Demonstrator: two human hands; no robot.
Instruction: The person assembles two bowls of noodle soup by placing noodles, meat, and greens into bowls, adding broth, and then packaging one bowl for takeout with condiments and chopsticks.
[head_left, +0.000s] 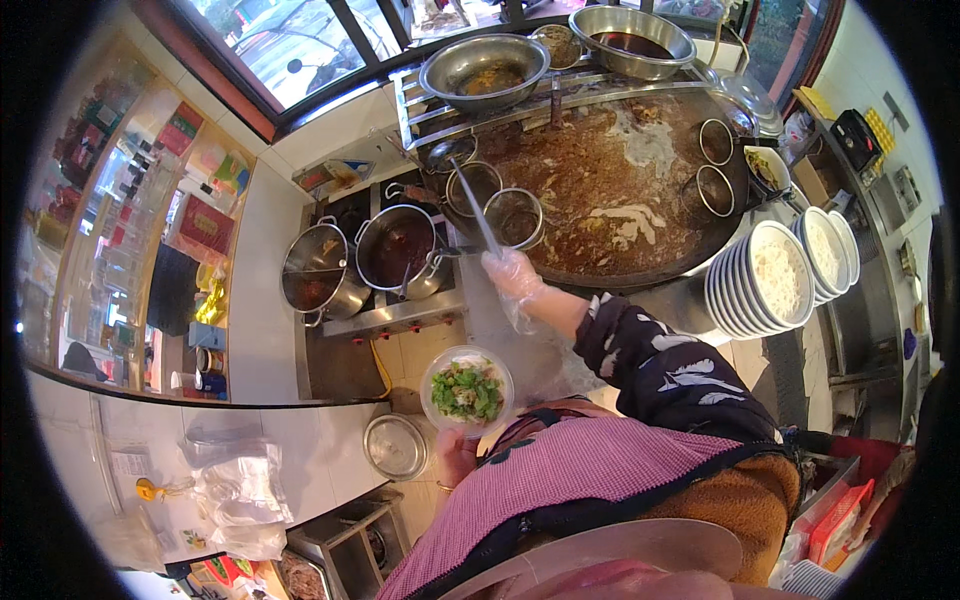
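Observation:
My right hand (513, 277), in a clear plastic glove, is closed around the handle of a metal ladle (476, 201). The ladle's bowl rests over the left edge of a huge wok of brown broth (592, 195), beside round wire-rimmed strainers (514, 217). My left hand (454, 454) holds a clear round plastic bowl (430, 397) from below at its near edge. Chopped green herbs (469, 390) lie on top of pale food in that bowl.
Two steel pots, one with dark red liquid (399, 247) and one divided (313, 274), stand left of the wok. Steel basins (484, 71) sit on a rack behind it. Stacked bowls of noodles (776, 277) stand at the right. A round metal lid (394, 447) lies below left.

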